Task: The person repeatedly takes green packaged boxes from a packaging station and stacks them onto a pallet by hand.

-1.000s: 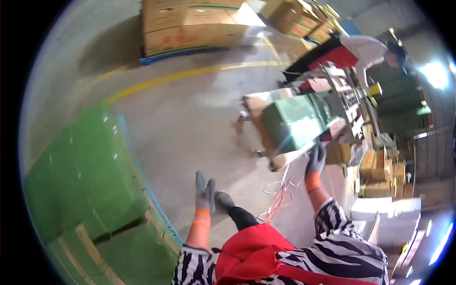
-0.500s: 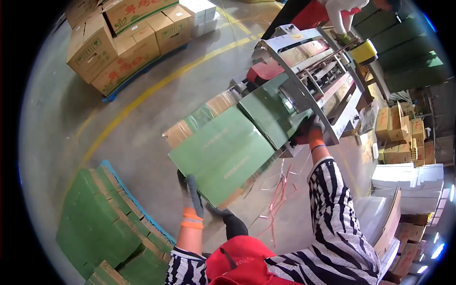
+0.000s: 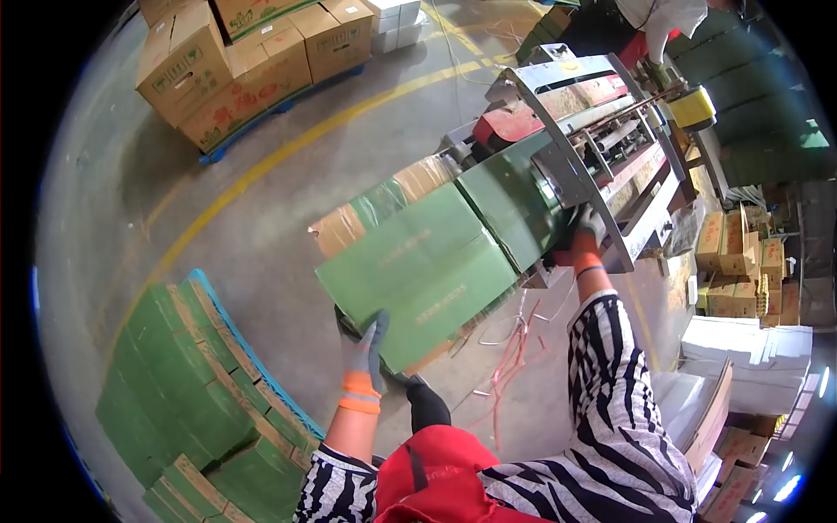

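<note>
A green cardboard box (image 3: pixel 418 275) lies flat in the middle, tilted across the view. My gloved left hand (image 3: pixel 360 342) grips its near left corner, thumb on the top face and fingers around the edge. End to end with it is a second green box (image 3: pixel 514 205), whose far end reaches under the metal frame of a machine (image 3: pixel 602 139). My gloved right hand (image 3: pixel 589 228) is at the side of that second box, close beside the frame. Its fingers are mostly hidden in shadow, so its grip is unclear.
Stacked green boxes (image 3: pixel 166 383) stand on a blue pallet at lower left. Brown cartons (image 3: pixel 261 78) fill another pallet at upper left. Red and white straps (image 3: pixel 514 349) litter the floor. A co-worker's sleeve (image 3: pixel 667 22) shows behind the machine. White sheets (image 3: pixel 741 357) are piled at right.
My left thumb has come further over the box's top face. The boxes and machine appear slightly more to the right in view. The co-worker's arm behind the machine has shifted.
</note>
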